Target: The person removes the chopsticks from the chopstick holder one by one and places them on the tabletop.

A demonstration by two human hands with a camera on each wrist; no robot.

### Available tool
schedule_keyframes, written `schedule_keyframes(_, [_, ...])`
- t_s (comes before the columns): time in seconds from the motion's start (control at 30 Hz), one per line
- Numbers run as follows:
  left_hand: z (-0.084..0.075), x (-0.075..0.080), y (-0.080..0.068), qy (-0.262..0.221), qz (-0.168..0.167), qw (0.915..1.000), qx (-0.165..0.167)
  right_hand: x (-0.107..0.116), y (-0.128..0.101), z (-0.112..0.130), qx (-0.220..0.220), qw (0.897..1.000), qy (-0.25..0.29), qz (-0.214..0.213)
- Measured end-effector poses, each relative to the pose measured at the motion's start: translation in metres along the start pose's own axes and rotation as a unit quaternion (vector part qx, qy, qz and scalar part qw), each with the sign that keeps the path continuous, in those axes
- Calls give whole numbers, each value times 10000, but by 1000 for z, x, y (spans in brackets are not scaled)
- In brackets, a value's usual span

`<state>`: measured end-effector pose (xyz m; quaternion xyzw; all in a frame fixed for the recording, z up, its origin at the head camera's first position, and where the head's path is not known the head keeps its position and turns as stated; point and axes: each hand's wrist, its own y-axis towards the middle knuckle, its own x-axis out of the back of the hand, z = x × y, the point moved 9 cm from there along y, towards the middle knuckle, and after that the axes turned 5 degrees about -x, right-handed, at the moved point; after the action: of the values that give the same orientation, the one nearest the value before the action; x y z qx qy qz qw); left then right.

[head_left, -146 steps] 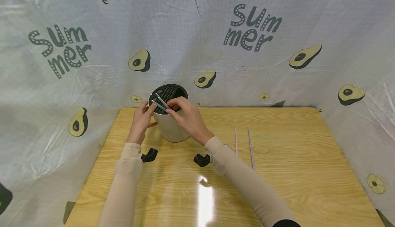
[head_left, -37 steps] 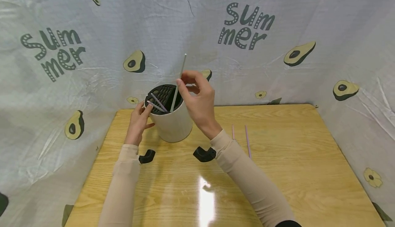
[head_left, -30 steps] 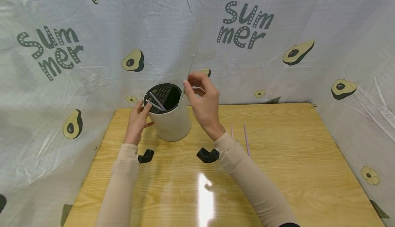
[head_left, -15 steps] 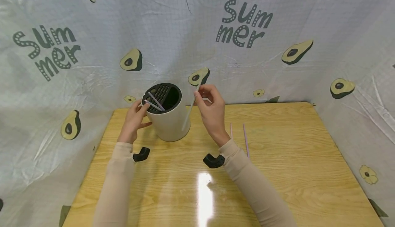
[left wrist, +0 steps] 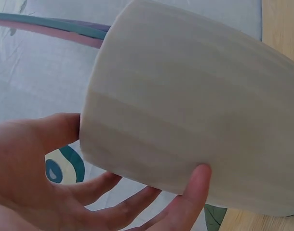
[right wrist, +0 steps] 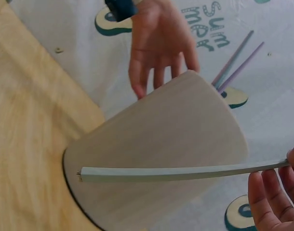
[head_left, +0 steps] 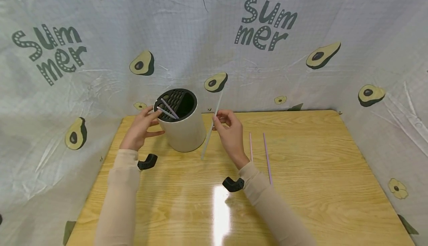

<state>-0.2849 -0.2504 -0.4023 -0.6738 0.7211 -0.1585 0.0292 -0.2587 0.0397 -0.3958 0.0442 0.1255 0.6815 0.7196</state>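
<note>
A white cylindrical holder (head_left: 184, 136) with a black slotted insert (head_left: 184, 106) stands upright near the table's back edge. My left hand (head_left: 138, 129) touches its left side, fingers spread along the wall and one fingertip at the rim. Several slim coloured sticks (right wrist: 232, 61) lean out of the insert; teal, pink and purple show in the left wrist view. Right of the holder, my right hand (head_left: 230, 134) pinches a slim, slightly curved pale grey-green stick (right wrist: 185, 173) near its upper part. The stick slants, its lower end pointing down in front of the holder's base.
A pink stick (head_left: 251, 147) and a purple stick (head_left: 267, 153) lie on the wooden table (head_left: 311, 171), right of my right hand. Black wrist mounts (head_left: 147, 162) sit at both cuffs. A cloth printed with avocados (head_left: 142, 63) hangs behind the table.
My right hand has drawn the pale stick out of the holder, then moved right and down with it. My left hand has shifted slightly left. The sticks in the insert stay put.
</note>
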Motion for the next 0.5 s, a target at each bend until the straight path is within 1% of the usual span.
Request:
schedule_keyframes(0.13, [1, 2, 1, -320, 276, 9990, 141, 0, -7, -18, -230, 9997, -53, 110])
schedule_keyframes(0.23, [2, 3, 1, -457, 367, 9981, 166, 0, -13, -31, -363, 9990, -112, 243])
schedule_keyframes(0.3, [3, 4, 0, -293, 310, 9991, 72, 1, -17, -38, -437, 9985, -154, 289])
schedule_keyframes(0.37, [3, 3, -1, 42, 165, 9998, -95, 2, -20, -44, -494, 9981, -210, 316])
schedule_keyframes(0.43, [2, 3, -2, 418, -2, 9985, -349, 3, -24, -50, -573, 9976, -241, 314])
schedule_keyframes(0.5, [2, 3, -3, 735, -174, 9950, -653, 4, -27, -55, -657, 9969, -296, 313])
